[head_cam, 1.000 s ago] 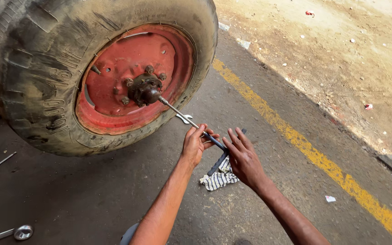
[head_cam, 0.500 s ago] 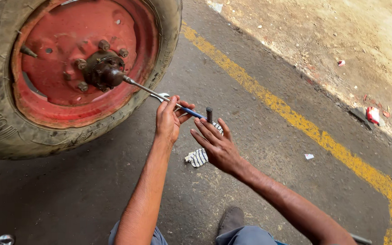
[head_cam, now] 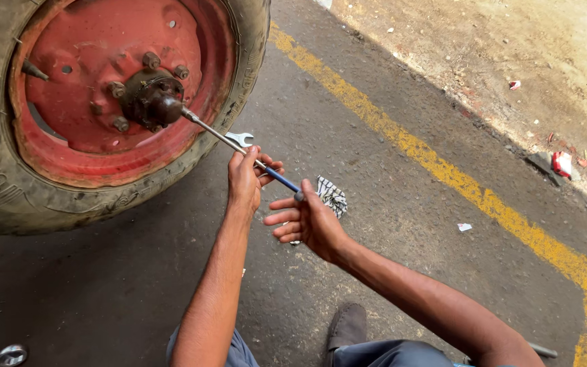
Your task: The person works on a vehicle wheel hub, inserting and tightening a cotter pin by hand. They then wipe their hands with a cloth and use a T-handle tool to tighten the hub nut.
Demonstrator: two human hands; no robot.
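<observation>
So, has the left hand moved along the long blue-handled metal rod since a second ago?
No. The left hand still grips the long blue-handled metal rod at the same spot, just as far below-right of the rusty wheel hub.

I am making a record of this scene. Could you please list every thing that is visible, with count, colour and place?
wheel: one, worn dark tyre on red rim, upper left
hub: one, rusty brown, rim centre, studs around it
long tool: one, metal shaft with blue handle, from hub to the hands
open wrench: one, silver, on ground by tyre
cloth: one, black-and-white checked, on ground behind right hand
yellow line: one, along road edge
socket: one, silver, bottom left
left hand: grips tool shaft
right hand: open, palm at handle end
</observation>
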